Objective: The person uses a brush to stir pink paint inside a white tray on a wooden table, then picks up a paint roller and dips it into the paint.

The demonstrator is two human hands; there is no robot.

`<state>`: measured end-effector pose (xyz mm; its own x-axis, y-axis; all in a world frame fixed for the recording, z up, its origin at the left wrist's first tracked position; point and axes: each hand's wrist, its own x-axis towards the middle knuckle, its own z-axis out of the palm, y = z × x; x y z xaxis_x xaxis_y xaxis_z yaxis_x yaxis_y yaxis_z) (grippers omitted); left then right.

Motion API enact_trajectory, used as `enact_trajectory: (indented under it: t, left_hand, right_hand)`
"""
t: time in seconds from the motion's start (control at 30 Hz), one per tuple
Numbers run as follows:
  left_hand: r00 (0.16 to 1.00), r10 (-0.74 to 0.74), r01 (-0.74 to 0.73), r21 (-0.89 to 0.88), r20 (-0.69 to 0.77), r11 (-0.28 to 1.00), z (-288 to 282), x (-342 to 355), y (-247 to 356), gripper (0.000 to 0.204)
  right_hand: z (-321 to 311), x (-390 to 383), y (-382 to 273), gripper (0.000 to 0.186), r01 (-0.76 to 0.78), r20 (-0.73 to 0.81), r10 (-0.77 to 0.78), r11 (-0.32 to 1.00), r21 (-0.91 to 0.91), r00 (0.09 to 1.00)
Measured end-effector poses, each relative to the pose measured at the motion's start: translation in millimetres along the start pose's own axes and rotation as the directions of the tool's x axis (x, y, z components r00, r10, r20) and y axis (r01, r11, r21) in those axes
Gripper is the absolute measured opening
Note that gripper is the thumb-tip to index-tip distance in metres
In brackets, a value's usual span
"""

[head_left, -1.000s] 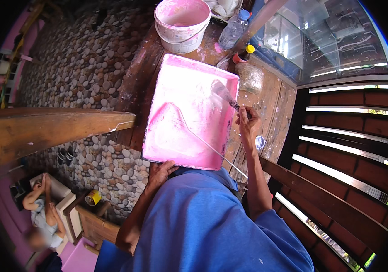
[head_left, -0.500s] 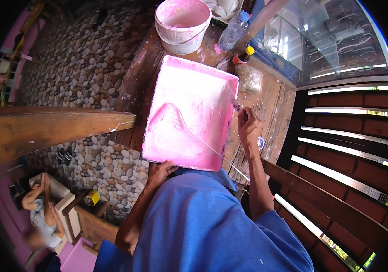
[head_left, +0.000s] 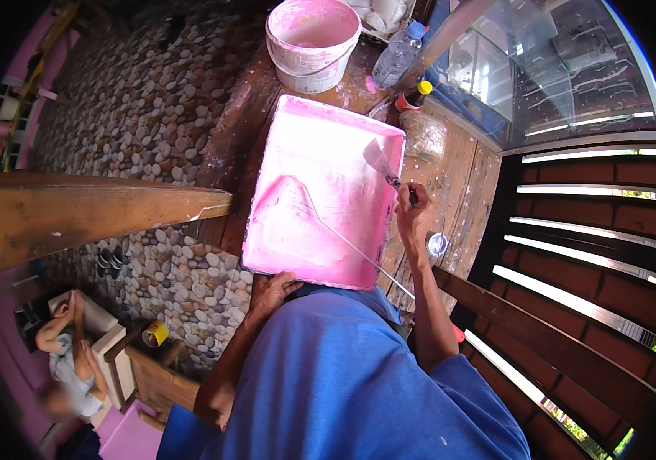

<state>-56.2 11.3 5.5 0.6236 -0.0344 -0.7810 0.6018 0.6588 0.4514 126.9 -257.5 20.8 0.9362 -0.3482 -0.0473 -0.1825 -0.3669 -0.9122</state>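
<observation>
A paint tray (head_left: 255, 230), smeared with pink and white paint, lies in front of me on a wooden surface. My left hand (head_left: 273, 294) holds its near left corner, fingers curled at the rim. Closed around the dark handle of a putty knife (head_left: 379, 161) is my right hand (head_left: 414, 211), just beside the tray's right edge. The knife's blade hangs over the paint in the upper right of the tray. A thin metal roller rod (head_left: 341, 236) runs from inside the tray out across its near right rim; the roller end looks coated in pink paint.
Beyond the tray stand a paint-stained bucket (head_left: 310, 69), a clear plastic bottle (head_left: 398, 57) and a yellow-capped bottle (head_left: 418, 93). A round lid (head_left: 437, 244) lies right of my hand. A wooden beam (head_left: 98, 222) juts in from the left. Another person (head_left: 75, 356) sits at lower left.
The putty knife has swung from the tray's right rim inward over the paint, so its blade shows broadside. My right hand has shifted slightly left; my left hand stays at the corner.
</observation>
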Motion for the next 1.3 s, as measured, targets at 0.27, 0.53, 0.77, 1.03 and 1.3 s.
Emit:
enact_trajectory:
  t: [0.27, 0.53, 0.77, 1.03, 1.3]
  left_hand:
    - [0.999, 0.028, -0.028, 0.020, -0.039, 0.999, 6, -4, 3, 0.058]
    - [0.999, 0.032, -0.032, 0.002, -0.031, 0.999, 8, -5, 5, 0.060]
    - [0.998, 0.027, -0.026, 0.017, -0.053, 1.000, 16, -11, 11, 0.054]
    - [0.999, 0.022, -0.021, 0.009, -0.045, 1.000, 9, -8, 7, 0.053]
    - [0.999, 0.035, -0.034, 0.028, -0.037, 0.999, 0, -2, 0, 0.051]
  right_hand:
    - [14, 1, -8, 0.022, -0.098, 0.072, 0.089, 0.987, 0.130, 0.993]
    - [40, 4, -2, 0.022, -0.110, 0.164, 0.059, 0.941, 0.319, 0.985]
    - [62, 8, 0, 0.025, -0.072, 0.143, 0.021, 0.928, 0.365, 0.990]
    - [69, 6, -22, 0.025, -0.123, 0.196, 0.072, 0.958, 0.260, 0.978]
    - [77, 6, -38, 0.025, -0.161, 0.290, 0.107, 0.973, 0.168, 0.951]
